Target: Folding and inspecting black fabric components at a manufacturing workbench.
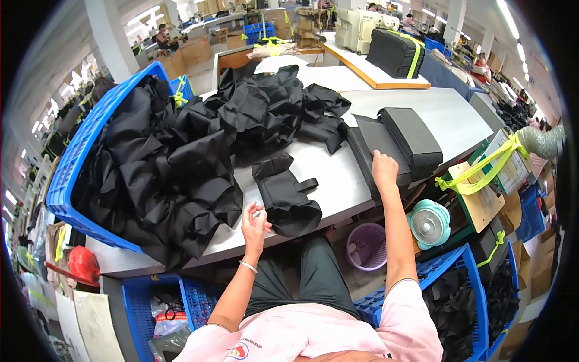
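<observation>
My right hand (385,169) is closed at the near part of a flat black panel (379,142), beside a thick stack of folded black pieces (412,140); its fingertips are partly hidden. My left hand (256,227) hovers over the table's front edge, fingers loosely bent and apart, with nothing in it. Just beyond that hand lies a black sewn fabric piece (283,196) with a short strap loop sticking out to its right. A big heap of crumpled black fabric pieces (175,163) covers the table's left side.
A blue crate (63,181) lies tipped on the left, its fabric spilling onto the white table (338,175). Beneath the front edge are a purple basket (366,246), a teal fan (429,224) and blue crates (154,314). A sewing machine (362,27) stands at the back.
</observation>
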A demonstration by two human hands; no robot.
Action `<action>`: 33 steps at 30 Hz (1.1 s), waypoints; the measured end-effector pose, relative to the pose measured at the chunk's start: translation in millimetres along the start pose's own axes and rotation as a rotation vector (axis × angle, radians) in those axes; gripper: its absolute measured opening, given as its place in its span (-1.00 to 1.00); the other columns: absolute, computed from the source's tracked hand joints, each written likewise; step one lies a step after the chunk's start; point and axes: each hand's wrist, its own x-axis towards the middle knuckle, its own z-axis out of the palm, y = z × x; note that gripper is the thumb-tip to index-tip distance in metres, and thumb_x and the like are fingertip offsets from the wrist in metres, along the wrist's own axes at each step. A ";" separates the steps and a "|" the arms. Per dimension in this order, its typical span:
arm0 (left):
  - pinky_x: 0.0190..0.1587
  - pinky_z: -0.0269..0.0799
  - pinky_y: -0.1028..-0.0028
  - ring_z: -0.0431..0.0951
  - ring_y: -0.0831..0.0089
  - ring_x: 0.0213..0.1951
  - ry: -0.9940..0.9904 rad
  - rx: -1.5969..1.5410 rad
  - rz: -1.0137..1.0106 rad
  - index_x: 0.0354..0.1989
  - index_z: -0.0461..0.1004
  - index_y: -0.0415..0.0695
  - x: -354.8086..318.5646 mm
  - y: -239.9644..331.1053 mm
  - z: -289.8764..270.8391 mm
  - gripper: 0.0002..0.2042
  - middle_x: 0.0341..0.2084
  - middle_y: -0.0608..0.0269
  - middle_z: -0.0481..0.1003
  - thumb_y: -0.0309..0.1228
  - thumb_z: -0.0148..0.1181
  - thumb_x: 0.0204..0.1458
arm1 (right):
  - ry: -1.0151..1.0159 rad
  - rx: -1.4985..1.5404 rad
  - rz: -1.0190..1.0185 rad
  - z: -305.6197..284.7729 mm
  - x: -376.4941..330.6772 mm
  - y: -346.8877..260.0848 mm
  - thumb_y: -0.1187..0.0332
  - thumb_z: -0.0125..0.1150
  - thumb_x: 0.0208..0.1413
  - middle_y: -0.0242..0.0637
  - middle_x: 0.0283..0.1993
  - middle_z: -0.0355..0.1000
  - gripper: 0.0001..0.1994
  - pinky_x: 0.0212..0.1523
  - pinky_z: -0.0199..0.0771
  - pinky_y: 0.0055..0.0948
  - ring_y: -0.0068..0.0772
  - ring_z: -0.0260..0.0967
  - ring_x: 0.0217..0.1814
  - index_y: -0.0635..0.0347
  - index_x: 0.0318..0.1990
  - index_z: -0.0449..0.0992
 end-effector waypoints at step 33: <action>0.12 0.50 0.18 0.58 0.17 0.00 -0.647 -0.842 -0.679 0.21 0.30 -0.23 -111.6 44.0 84.2 -0.46 -0.03 0.05 0.53 -0.20 0.25 0.15 | -0.466 1.482 0.507 -209.3 -257.7 -116.6 0.49 0.15 0.23 -0.38 -0.16 0.50 -0.74 -0.08 0.41 -0.59 -0.64 0.39 -0.13 0.37 0.04 0.46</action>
